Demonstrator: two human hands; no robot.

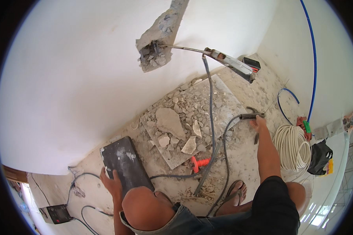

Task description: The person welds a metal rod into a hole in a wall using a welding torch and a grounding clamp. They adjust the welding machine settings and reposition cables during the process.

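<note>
My right hand [258,123] is closed around the dark handle of a welding electrode holder [247,116], whose cable runs down toward my feet. A thin rod [276,96] sticks out of its far end. Just under that hand lies a hammer [256,138], partly covered. My left hand [113,183] grips the left edge of a black rectangular panel [125,160] with white splashes, thumb on its face. Ahead, a metal clamp [231,64] with a cable hangs on a metal bar [184,48] jutting from a broken-out hole [155,55] in the white wall.
Rubble [172,123] covers a pale tile [227,94] before the wall. A chisel with an orange guard [198,163] lies near my feet. At right are a coil of cream cable [292,147], a black bag [321,156] and a blue hose [313,58]. A black box [59,214] sits left.
</note>
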